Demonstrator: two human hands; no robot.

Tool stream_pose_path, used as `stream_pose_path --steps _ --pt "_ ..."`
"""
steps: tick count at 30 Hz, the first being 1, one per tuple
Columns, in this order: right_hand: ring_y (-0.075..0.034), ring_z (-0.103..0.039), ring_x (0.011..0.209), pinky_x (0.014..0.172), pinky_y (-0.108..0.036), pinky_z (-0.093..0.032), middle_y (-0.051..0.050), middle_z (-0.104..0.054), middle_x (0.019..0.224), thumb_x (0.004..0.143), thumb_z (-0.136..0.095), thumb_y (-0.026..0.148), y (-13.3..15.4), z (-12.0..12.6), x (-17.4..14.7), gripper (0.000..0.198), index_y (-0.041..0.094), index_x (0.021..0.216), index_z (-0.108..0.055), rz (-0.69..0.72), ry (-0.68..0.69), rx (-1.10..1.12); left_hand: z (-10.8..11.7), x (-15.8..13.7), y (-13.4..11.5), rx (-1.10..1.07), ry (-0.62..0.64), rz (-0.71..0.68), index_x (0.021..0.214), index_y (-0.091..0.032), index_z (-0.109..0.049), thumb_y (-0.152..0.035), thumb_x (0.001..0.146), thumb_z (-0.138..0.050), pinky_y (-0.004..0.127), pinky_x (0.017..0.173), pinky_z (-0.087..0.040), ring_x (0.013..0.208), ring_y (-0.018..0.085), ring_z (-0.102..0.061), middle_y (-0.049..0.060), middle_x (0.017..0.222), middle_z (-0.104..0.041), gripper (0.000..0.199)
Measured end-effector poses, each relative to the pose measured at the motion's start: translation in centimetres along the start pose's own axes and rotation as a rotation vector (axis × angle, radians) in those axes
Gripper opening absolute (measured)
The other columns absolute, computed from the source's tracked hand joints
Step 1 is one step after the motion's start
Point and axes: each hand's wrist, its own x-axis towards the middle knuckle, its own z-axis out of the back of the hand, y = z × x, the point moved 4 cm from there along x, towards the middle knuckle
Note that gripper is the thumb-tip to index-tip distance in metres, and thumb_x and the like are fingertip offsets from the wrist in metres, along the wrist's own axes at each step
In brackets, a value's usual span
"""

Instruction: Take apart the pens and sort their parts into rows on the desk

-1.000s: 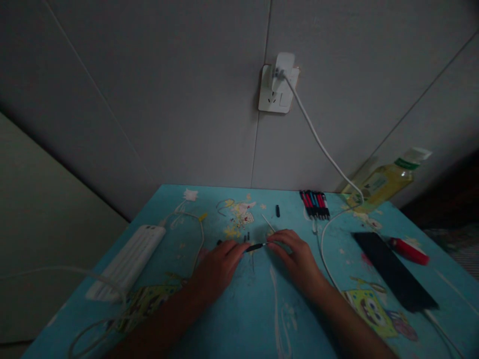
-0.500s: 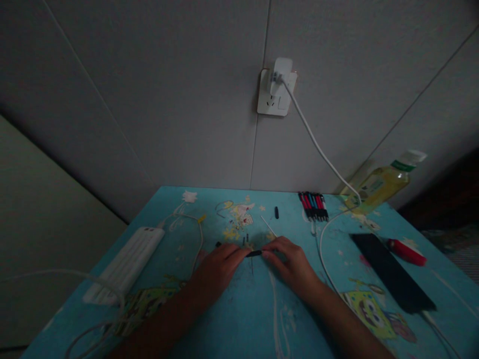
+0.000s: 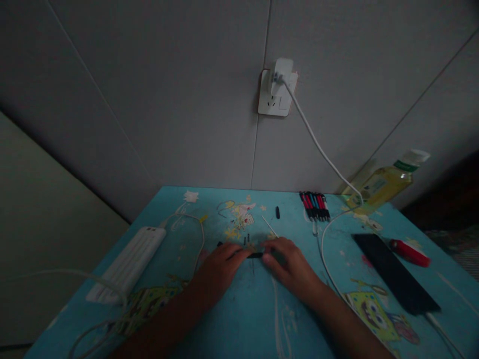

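Observation:
A slim black pen point(image 3: 255, 255), probably only its barrel, lies crosswise low over the blue table cover. My left hand point(image 3: 221, 262) is closed around it, and its dark left end pokes out behind the fingers. At the right end, the thumb and forefinger of my right hand point(image 3: 286, 259) close on the tip; any small part between them is too dim to make out. Just beyond my right hand lies a thin white stick point(image 3: 270, 227), like a refill. Two tiny dark pieces point(image 3: 247, 239) rest between the hands, and a short black piece point(image 3: 278, 213) lies farther back.
Several red, blue and black pens point(image 3: 315, 206) lie in a row at the back. On the right are a dark flat phone-like slab point(image 3: 395, 273), a red object point(image 3: 409, 253) and a yellow-liquid bottle point(image 3: 385, 184). A white power strip point(image 3: 127, 264) lies left; white cables point(image 3: 325, 244) cross the table.
My right thumb and forefinger have shifted slightly at the pen's end, with the forefinger lifted a little. My left hand keeps its hold. The whole view has moved very slightly.

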Motion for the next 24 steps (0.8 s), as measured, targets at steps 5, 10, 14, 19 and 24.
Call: stream_pose_path --steps 5,10,14,19,24 --pt "-0.021 -0.06 0.1 0.092 -0.037 -0.043 -0.004 -0.067 0.103 0.093 -0.063 0.03 0.05 0.6 0.22 0.015 0.024 0.107 -0.062 0.0 -0.043 0.012 -0.17 0.02 0.42 -0.008 -0.012 0.04 0.128 -0.026 -0.058 -0.012 0.098 -0.047 0.034 0.09 -0.051 0.102 0.018 -0.061 0.004 0.111 -0.064 0.035" --pt "-0.019 -0.06 0.085 0.085 -0.037 -0.042 -0.002 -0.066 0.083 0.1 -0.049 0.031 -0.06 0.19 0.24 0.024 0.021 0.085 -0.064 0.04 0.017 -0.022 0.26 -0.01 -0.08 -0.016 0.004 0.005 0.128 -0.027 -0.058 -0.013 0.098 -0.048 0.034 0.09 -0.05 0.102 0.018 -0.061 0.004 0.11 -0.064 0.035" --pt "-0.019 -0.061 0.085 0.085 -0.037 -0.042 -0.004 -0.066 0.083 0.103 -0.041 0.031 -0.19 0.21 0.04 0.031 0.021 0.089 -0.066 0.017 -0.001 -0.023 0.15 0.02 -0.02 -0.007 -0.016 -0.018 0.128 -0.025 -0.058 -0.012 0.097 -0.048 0.036 0.091 -0.05 0.102 0.019 -0.06 0.005 0.111 -0.064 0.035" --pt "-0.022 -0.06 0.101 0.091 -0.038 -0.041 -0.005 -0.068 0.104 0.091 -0.065 0.034 0.07 0.53 0.1 0.021 0.024 0.11 -0.062 0.043 -0.072 -0.017 -0.31 0.01 0.7 -0.009 -0.041 0.007 0.127 -0.025 -0.058 -0.014 0.098 -0.046 0.034 0.087 -0.052 0.1 0.019 -0.06 0.005 0.109 -0.063 0.033" --pt "-0.019 -0.062 0.083 0.084 -0.035 -0.04 -0.002 -0.068 0.084 0.097 -0.057 0.031 -0.2 0.08 0.11 0.014 0.023 0.089 -0.065 0.033 -0.072 -0.035 -0.25 -0.14 0.47 -0.015 -0.081 -0.032 0.127 -0.026 -0.058 -0.015 0.099 -0.046 0.034 0.086 -0.052 0.098 0.018 -0.061 0.005 0.107 -0.064 0.032"
